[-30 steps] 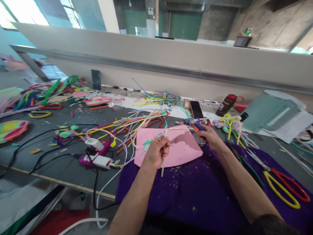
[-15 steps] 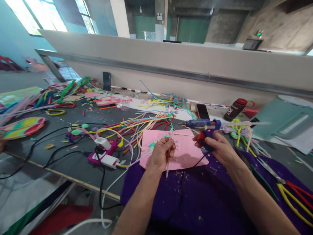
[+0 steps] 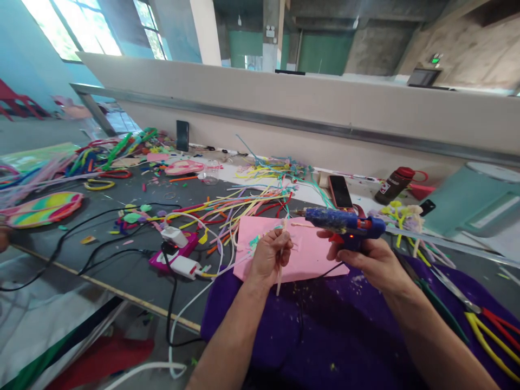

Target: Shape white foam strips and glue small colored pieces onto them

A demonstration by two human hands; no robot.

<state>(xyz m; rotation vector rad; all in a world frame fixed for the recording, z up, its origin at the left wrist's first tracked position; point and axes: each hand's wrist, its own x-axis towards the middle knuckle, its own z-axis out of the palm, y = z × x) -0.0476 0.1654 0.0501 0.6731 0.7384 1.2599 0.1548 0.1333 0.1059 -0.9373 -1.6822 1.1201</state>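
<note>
While your left hand (image 3: pixel 268 255) keeps pinching the pale stick (image 3: pixel 280 265) upright over the pink sheet (image 3: pixel 309 252), your right hand (image 3: pixel 368 260), wrapped around the glue gun (image 3: pixel 343 221), has lifted it so its nozzle now points left at the stick's tip.

A long dark grey workbench (image 3: pixel 122 271) crowded with craft supplies.
Nearest the viewer, a purple cloth (image 3: pixel 345 330) drapes over the bench's front edge, with a pink paper sheet (image 3: pixel 309 254) half on it and yellow-and-red scissors (image 3: pixel 487 325) at its right. Left of the sheet sits a magenta power strip (image 3: pixel 173 254) with white plugs and black cables. Behind, loose colourful strips (image 3: pixel 244 203) fan out. A phone (image 3: pixel 340 191), a dark bottle (image 3: pixel 396 184) and a pale green kettle (image 3: pixel 467 203) lie further right.
</note>
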